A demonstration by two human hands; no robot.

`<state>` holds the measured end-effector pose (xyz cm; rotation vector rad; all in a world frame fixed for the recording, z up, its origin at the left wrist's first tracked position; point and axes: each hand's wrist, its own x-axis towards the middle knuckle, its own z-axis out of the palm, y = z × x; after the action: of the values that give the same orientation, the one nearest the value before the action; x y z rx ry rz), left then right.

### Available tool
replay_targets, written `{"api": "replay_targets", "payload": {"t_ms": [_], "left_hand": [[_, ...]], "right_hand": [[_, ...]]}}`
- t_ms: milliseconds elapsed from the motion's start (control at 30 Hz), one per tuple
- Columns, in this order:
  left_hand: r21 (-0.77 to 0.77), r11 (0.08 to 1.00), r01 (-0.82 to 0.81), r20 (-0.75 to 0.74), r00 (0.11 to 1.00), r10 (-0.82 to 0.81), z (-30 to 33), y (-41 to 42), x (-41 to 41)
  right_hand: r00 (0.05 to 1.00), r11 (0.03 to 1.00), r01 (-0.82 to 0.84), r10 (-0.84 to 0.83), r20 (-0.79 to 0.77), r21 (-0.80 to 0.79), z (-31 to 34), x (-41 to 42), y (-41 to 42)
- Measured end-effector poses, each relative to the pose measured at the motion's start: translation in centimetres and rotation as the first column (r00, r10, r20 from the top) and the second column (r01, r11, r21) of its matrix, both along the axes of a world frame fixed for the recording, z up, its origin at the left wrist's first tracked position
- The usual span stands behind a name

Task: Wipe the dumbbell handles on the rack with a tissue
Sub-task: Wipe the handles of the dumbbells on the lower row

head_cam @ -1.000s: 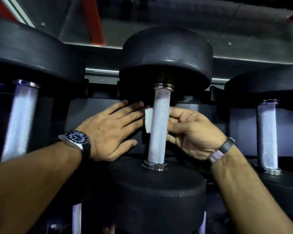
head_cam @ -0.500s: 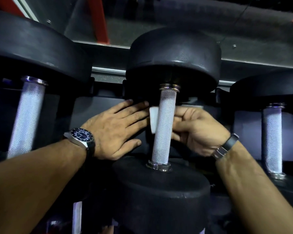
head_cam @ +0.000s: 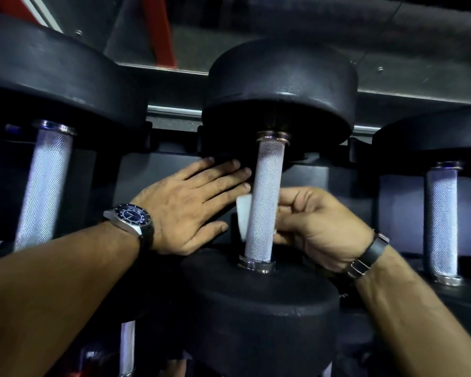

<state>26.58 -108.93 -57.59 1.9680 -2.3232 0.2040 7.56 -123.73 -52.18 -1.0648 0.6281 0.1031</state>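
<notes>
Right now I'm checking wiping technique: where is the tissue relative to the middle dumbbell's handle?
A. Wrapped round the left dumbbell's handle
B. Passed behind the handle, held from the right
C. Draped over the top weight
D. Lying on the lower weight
B: the tissue peeks out left of the middle handle while the right hand pinches it from the other side.

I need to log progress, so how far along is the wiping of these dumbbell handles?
Nothing shows as finished. In hand: the right hand holds the tissue behind the middle handle, with the left hand flat beside it. Left: the handles at far left and far right are untouched now.
</notes>
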Motion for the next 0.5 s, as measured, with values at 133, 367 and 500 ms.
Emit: {"api": "replay_targets", "payload": {"t_ms": [133, 367, 500], "left_hand": [[-0.003, 1.0, -0.001, 0.002, 1.0, 0.001, 0.0, 0.0, 0.0], [0.008, 1.0, -0.009, 0.022, 1.0, 0.009, 0.1, -0.1, 0.0], [-0.011, 1.0, -0.008, 0.035, 0.999, 0.008, 0.0, -0.1, -0.1]], "right_hand": [[1.0, 1.0, 0.024, -0.024, -0.013, 0.012, 0.1, -0.2, -0.5], [0.999, 1.0, -0.018, 0.019, -0.032, 0.01, 0.9, 1.1, -1.1], [0.974, 0.969, 0.205, -0.216, 0.064, 0.14, 1.2, 3.1, -1.7]]}}
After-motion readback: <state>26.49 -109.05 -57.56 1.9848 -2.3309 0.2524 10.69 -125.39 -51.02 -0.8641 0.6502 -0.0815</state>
